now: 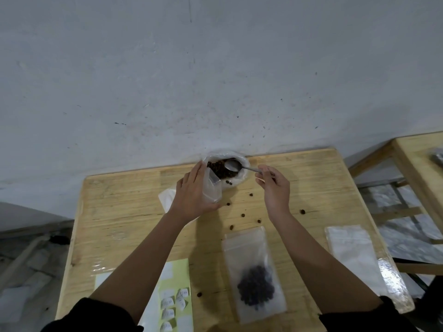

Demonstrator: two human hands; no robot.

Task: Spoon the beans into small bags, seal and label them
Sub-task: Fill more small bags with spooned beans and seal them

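While the left hand (195,192) holds one small bag (212,190) upright between fingers and thumb, the right hand (273,185) pinches the end of one spoon (233,166). Its handle runs leftward from those fingertips, with the bowl over the beans (217,170) in the big bag (242,156), just beyond the small bag's mouth. One filled bag (254,271) lies behind both hands, with about seven loose beans (243,215) between.

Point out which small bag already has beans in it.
The flat bag between the forearms: dark beans sit in its near end. The held bag in the left hand and the stack at right look empty.
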